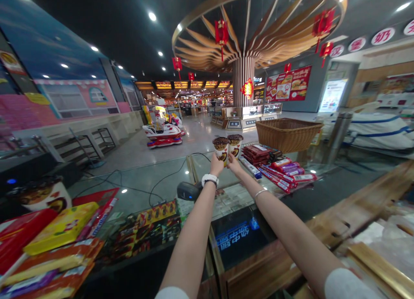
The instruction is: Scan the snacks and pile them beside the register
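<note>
Both arms reach out over the glass counter [168, 171]. My left hand [216, 165] is closed round the lower part of a white printed cup [221, 148] with a dark brown speckled top. Beside it, my right hand [233, 162] grips a second printed cup [236, 144] of the same look. The two cups stand upright and close together; whether their bases touch the glass cannot be seen. Just right of my right hand lie red snack packets [257, 153] and a blue-and-white wrapped bar [250, 167]. A black barcode scanner [187, 191] sits near my left wrist.
A wicker basket [287, 135] stands at the counter's right, behind several wrapped bars [278, 178]. A similar large cup [48, 197], a yellow box [61, 228] and other packets lie at the left. Black cables [164, 178] cross the glass. Beyond are kiddie rides [163, 133].
</note>
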Demonstrator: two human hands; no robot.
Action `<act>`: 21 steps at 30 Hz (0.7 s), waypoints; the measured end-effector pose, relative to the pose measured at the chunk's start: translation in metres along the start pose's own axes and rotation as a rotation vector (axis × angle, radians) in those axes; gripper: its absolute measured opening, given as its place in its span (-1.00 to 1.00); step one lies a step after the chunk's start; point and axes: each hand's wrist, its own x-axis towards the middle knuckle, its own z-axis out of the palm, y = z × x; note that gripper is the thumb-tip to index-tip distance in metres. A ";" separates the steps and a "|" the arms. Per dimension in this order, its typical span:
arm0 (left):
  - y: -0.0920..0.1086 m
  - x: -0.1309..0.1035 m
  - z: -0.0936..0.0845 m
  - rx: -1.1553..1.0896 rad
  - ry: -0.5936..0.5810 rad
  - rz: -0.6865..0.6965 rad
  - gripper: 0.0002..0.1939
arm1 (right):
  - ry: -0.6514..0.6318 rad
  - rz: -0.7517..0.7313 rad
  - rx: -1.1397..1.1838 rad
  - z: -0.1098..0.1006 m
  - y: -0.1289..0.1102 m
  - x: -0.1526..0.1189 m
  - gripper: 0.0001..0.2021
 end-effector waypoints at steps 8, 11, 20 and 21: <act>0.012 -0.009 -0.009 -0.188 0.003 -0.265 -0.46 | 0.081 0.022 0.223 0.000 0.012 -0.004 -0.15; 0.019 -0.015 -0.015 -0.193 -0.012 -0.318 -0.47 | 0.109 0.039 0.286 -0.004 0.011 -0.010 -0.20; 0.043 -0.046 -0.032 -0.137 -0.043 -0.297 -0.50 | 0.162 0.027 0.350 -0.020 -0.007 -0.033 -0.45; 0.045 -0.051 -0.034 -0.119 -0.047 -0.282 -0.51 | 0.153 0.023 0.355 -0.021 -0.009 -0.037 -0.47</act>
